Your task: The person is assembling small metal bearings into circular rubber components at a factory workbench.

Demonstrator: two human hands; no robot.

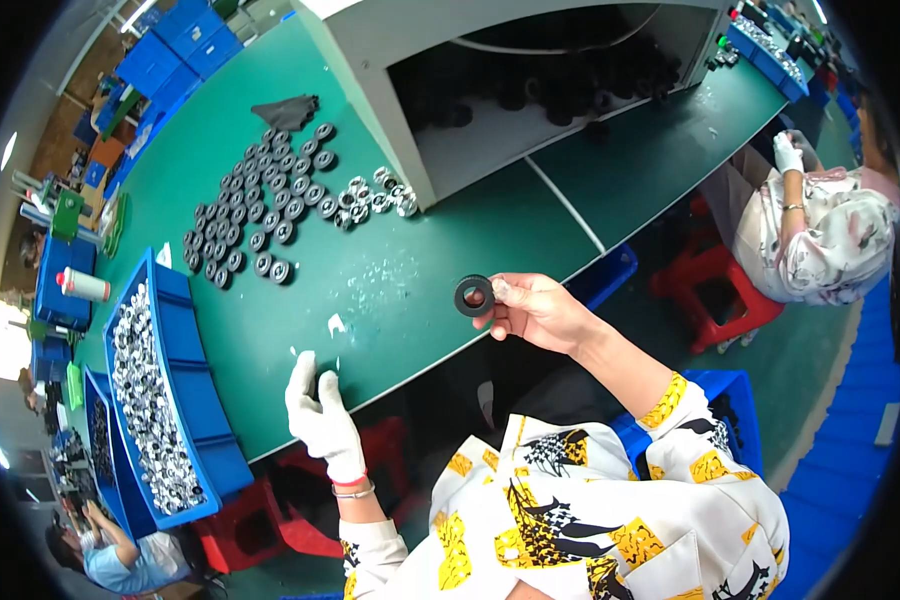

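My right hand (536,310) holds up a black ring-shaped part (460,298) between thumb and fingers, above the front edge of the green table (430,250). Its round hole faces me. To the left, my left hand (320,415) wears a white glove and hovers at the table's edge. Its thumb and forefinger are apart, and nothing shows between them. Beyond both hands lie many black round parts with metallic centres (260,200). Next to them sits a small cluster of shiny silver parts (365,200).
A blue bin of silver parts (155,400) stands left of my left hand. A grey-white box-shaped housing (370,110), with dark parts inside, rises at the back. A dark cloth (285,112) lies behind the round parts. At right, another person (810,230) sits near a red stool (715,285).
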